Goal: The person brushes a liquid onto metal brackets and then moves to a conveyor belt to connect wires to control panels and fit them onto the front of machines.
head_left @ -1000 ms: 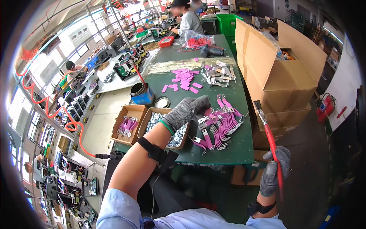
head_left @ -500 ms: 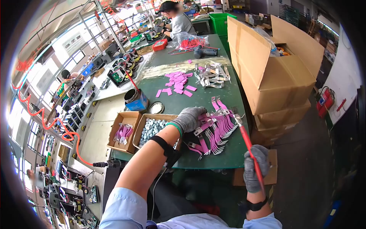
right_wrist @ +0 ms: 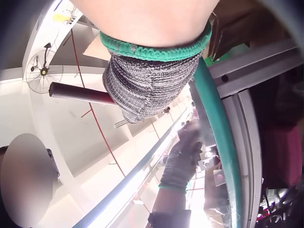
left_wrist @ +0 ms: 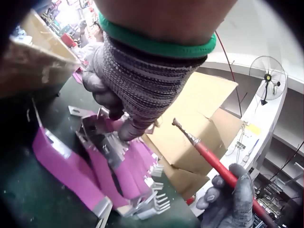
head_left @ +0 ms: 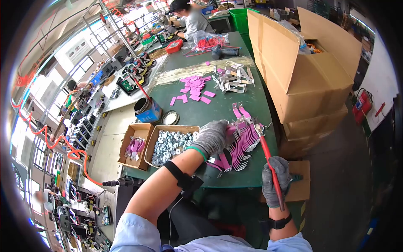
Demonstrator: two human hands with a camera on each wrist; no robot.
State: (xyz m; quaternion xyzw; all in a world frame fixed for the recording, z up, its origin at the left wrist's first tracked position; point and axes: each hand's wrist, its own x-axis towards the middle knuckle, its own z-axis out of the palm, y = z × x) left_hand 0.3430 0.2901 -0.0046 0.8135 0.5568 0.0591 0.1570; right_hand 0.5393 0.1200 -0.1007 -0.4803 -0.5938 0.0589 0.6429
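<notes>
My gloved left hand (head_left: 213, 136) is over a row of bent metal brackets (head_left: 245, 143) with pink strips on them. In the left wrist view its fingers curl down, with thumb and fingertips pinching a bracket (left_wrist: 114, 147) at the near end of the row. My gloved right hand (head_left: 276, 178) grips a brush (head_left: 267, 153) by its red handle, fingers wrapped round it. The brush's metal-bound tip points up and overlaps the row's right end in the head view; in the left wrist view it stands apart from the brackets.
A box of metal nuts (head_left: 170, 145) and a smaller box of pink pieces (head_left: 135, 147) stand at left, with an open can (head_left: 147, 110) behind. Loose pink strips (head_left: 195, 86) and bare brackets (head_left: 235, 77) lie farther back. Cardboard boxes (head_left: 317, 80) rise at right.
My right hand has brought the brush left, towards the brackets, from beyond the table's right edge. My left hand has lowered slightly onto the row.
</notes>
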